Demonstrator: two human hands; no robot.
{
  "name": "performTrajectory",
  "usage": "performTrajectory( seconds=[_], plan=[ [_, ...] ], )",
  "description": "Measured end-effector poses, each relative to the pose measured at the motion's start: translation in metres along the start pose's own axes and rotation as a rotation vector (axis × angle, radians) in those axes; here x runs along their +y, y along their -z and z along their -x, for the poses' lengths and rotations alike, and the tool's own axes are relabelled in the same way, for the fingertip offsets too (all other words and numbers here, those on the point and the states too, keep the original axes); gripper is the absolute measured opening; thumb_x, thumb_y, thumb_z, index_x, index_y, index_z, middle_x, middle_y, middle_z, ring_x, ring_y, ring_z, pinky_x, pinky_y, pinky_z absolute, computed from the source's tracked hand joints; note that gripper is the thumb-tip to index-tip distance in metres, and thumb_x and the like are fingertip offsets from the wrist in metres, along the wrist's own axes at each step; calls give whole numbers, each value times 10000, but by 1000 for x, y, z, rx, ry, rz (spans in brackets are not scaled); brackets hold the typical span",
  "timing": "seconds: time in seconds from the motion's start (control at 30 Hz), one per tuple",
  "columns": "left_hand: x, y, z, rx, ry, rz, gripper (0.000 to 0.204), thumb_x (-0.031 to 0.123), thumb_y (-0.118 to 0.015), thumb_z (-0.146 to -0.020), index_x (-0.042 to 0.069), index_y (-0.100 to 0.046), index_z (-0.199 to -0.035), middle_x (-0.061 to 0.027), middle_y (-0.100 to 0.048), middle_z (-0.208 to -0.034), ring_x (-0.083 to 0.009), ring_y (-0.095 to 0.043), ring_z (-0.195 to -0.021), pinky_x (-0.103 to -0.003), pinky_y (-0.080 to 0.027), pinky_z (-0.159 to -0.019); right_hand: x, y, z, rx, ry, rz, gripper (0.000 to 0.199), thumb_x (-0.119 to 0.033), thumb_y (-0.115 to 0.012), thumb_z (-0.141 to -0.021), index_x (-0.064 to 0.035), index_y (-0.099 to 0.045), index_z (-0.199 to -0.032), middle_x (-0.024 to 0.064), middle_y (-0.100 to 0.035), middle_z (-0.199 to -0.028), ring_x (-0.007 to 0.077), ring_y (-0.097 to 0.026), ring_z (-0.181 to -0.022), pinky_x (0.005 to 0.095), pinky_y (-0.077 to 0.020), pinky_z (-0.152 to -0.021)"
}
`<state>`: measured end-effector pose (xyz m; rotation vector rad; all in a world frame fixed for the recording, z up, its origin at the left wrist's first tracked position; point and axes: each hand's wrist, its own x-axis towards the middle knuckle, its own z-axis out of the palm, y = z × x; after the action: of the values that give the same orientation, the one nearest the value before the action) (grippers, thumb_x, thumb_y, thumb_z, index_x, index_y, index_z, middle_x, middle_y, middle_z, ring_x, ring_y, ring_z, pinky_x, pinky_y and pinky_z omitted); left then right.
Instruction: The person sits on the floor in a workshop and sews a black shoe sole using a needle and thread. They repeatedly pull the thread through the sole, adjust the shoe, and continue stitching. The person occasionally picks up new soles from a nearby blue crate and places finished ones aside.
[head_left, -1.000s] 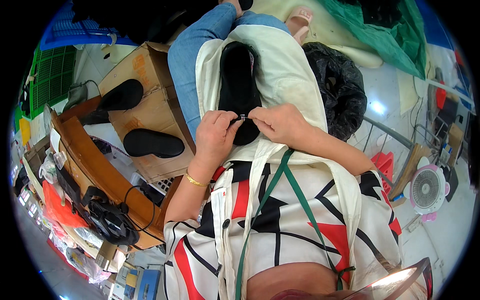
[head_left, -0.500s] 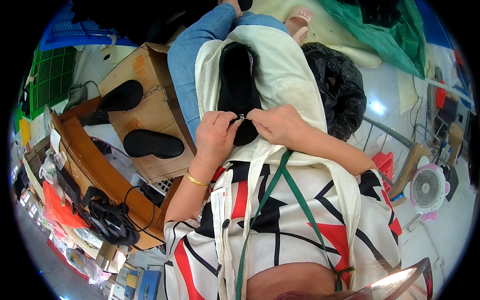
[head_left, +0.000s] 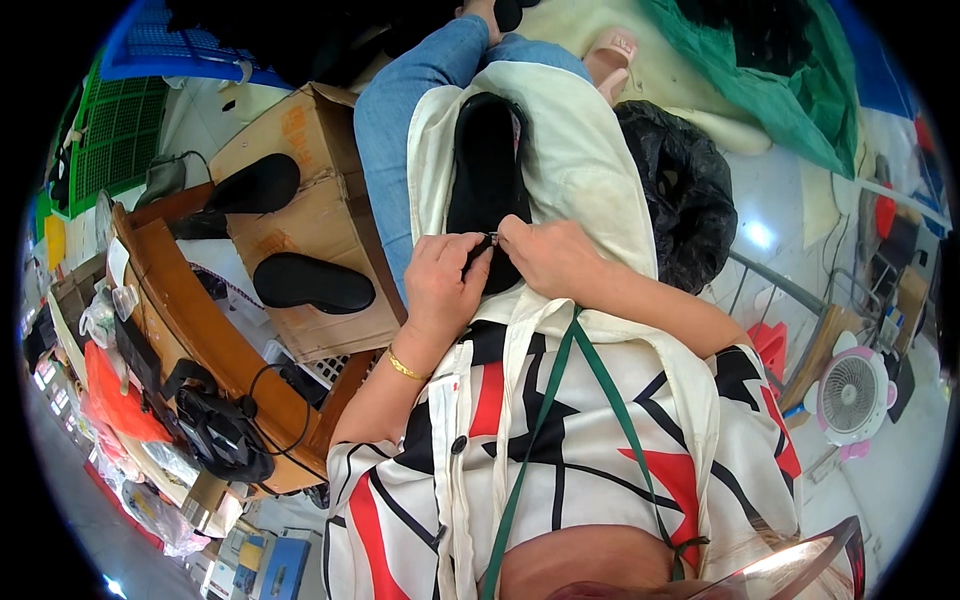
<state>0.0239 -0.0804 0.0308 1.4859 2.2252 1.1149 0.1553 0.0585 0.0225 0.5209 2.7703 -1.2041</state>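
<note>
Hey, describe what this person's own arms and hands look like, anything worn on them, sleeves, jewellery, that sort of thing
Both forearms are bare. The left hand has a thin gold bangle at the wrist; the right hand shows no jewellery. No gloves. Short sleeves end near the elbows, part of a white top with bold black and red shapes. A cream apron with a green strap is worn over it.

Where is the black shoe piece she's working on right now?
In the head view, the black shoe piece lies upper centre on the cream apron over the lap, its near end pinched between the left hand and right hand.
</note>
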Motion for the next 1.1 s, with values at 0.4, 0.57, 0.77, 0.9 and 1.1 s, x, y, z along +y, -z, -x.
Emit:
performTrajectory(
  seconds=[0.4,0.57,0.77,0.9,1.1],
  plan=[
    [-12,-19,12,109,-159,45,170,50,-741,-768,57,-693,-931,-116,-656,-823,-314,-594,-723,-399,-461,-649,3,-5,-7,14,-222,-347,244,-271,-564,-943,-44,-500,-1005,235,-639,-812,454,-628,-779,515,-492,-677],
    [-3,-17,6,80,-159,106,190,21,-765,-739,46,-686,-910,-93,-630,-793,-285,-577,-714,-373,-460,-626,-3,7,-3,55,-220,-364,235,-227,-564,-940,-15,-494,-1014,215,-656,-817,439,-636,-764,496,-493,-675],
    [-5,-14,10,113,-153,140,197,23,-767,-735,54,-692,-915,-89,-629,-792,-278,-582,-721,-361,-466,-634,-17,28,1,-50,-193,-417,213,-214,-552,-953,-18,-489,-1005,167,-643,-742,307,-647,-641,412,-492,-601],
    [-9,-14,12,125,-134,158,199,31,-768,-738,56,-693,-920,-89,-631,-796,-276,-585,-726,-360,-471,-642,-10,13,0,0,-151,-367,197,-197,-544,-962,-19,-478,-1017,134,-635,-710,232,-632,-600,366,-490,-566],
    [-8,-17,11,112,-146,196,199,35,-765,-745,54,-692,-929,-95,-629,-802,-279,-585,-734,-365,-469,-652,-18,17,3,-53,-346,-657,172,-170,-522,-975,-25,-471,-1050,103,-646,-700,188,-628,-590,322,-502,-543]
  ],
)
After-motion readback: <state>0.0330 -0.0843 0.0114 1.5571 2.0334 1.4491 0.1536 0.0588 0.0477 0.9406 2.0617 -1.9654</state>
